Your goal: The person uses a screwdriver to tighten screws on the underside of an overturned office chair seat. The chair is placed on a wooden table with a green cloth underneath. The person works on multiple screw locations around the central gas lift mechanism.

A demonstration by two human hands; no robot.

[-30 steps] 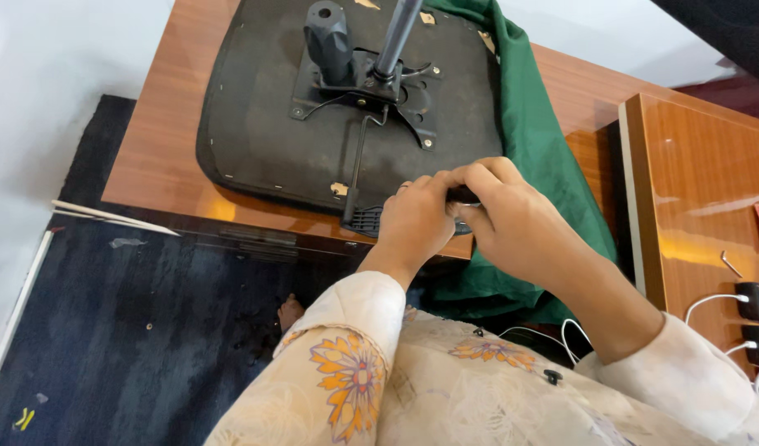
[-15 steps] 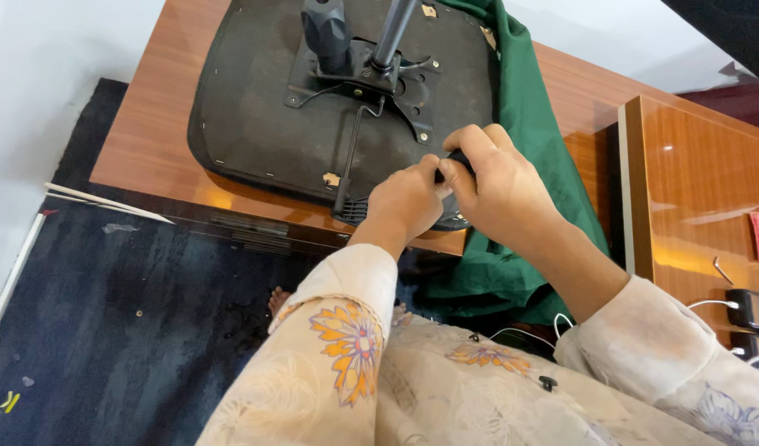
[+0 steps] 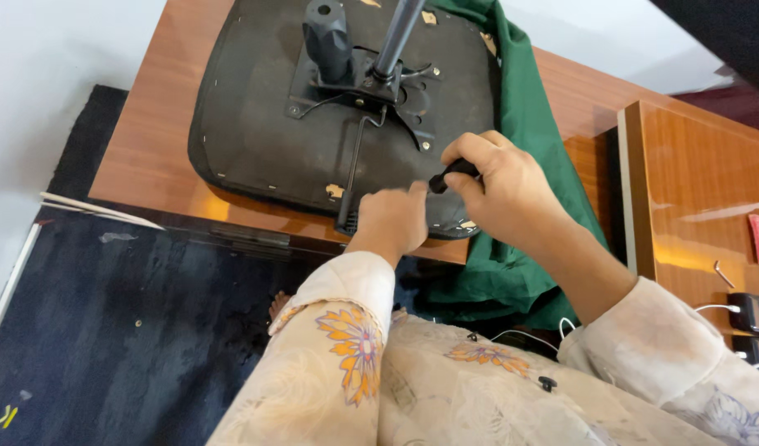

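The upturned chair seat (image 3: 264, 124), a black padded slab with its underside facing up, lies on a brown wooden table (image 3: 148, 157), its near edge reaching almost to the table's front edge. A black metal mechanism plate (image 3: 363, 83) is bolted at its middle, with a thick black knob (image 3: 327, 37) and a grey gas-lift column (image 3: 398, 33) rising from it. A green cloth (image 3: 528, 165) lies under the seat's right side and hangs off the table's front. A second wooden surface (image 3: 702, 190) stands just to the right, with a small hex key (image 3: 724, 273) on it. Dark blue carpet (image 3: 107, 330) covers the floor below.

The right hand (image 3: 503, 194) is curled into a closed grip around a slim black tool handle (image 3: 452, 175), held over the seat's near right corner. The left hand (image 3: 392, 221) rests at the seat's near edge, fingers bent and pressed together against the seat; whether it pinches anything I cannot tell. The two hands are just beside each other.
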